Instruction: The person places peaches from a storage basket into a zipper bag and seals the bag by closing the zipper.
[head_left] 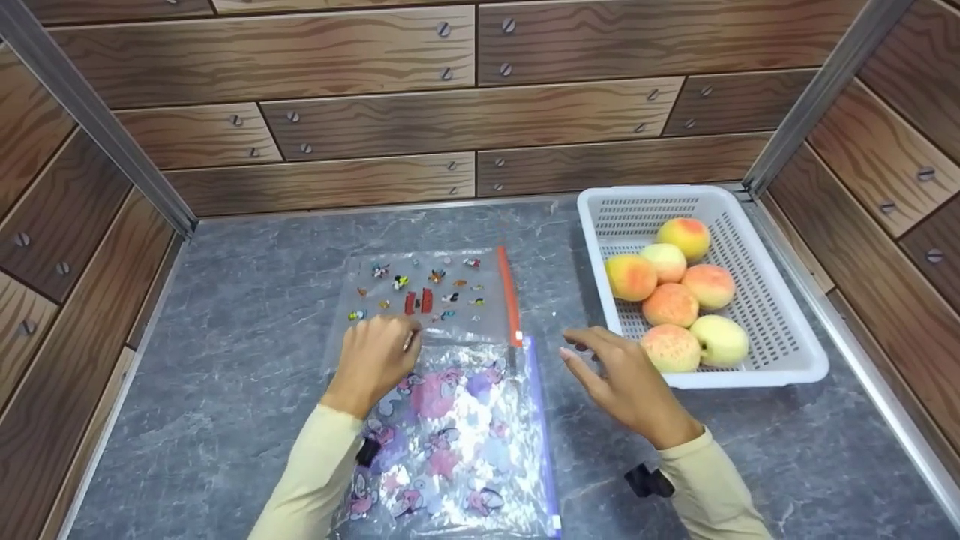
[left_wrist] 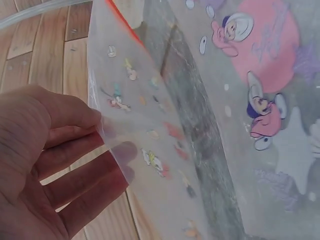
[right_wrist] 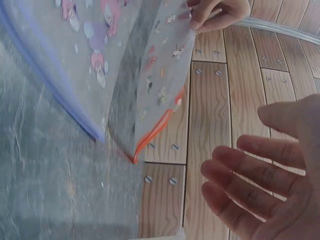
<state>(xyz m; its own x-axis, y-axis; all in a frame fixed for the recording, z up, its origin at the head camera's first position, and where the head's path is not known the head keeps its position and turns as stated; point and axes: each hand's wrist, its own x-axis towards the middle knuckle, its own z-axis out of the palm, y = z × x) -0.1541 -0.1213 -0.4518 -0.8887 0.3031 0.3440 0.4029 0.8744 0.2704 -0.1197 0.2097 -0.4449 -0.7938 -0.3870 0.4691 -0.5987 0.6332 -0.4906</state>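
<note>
My left hand (head_left: 379, 356) pinches the near edge of a clear zip bag (head_left: 469, 326) with small colourful prints and an orange zip strip. In the left wrist view the thumb lies on one face of that bag (left_wrist: 135, 105), with fingers behind it, and the held edge is lifted. Nearer me lies a second zip bag (head_left: 457, 435), clear with pink and purple cartoon prints and a purple zip strip. My right hand (head_left: 626, 386) hovers right of the bags, fingers spread and loosely bent, holding nothing; in the right wrist view its palm (right_wrist: 285, 185) shows bare.
At the right stands a white plastic basket (head_left: 780, 300) holding several peaches (head_left: 671, 304), close beside my right hand. Wood-patterned panels (head_left: 360, 127) wall in the grey marbled table (head_left: 225, 300) at the back and both sides.
</note>
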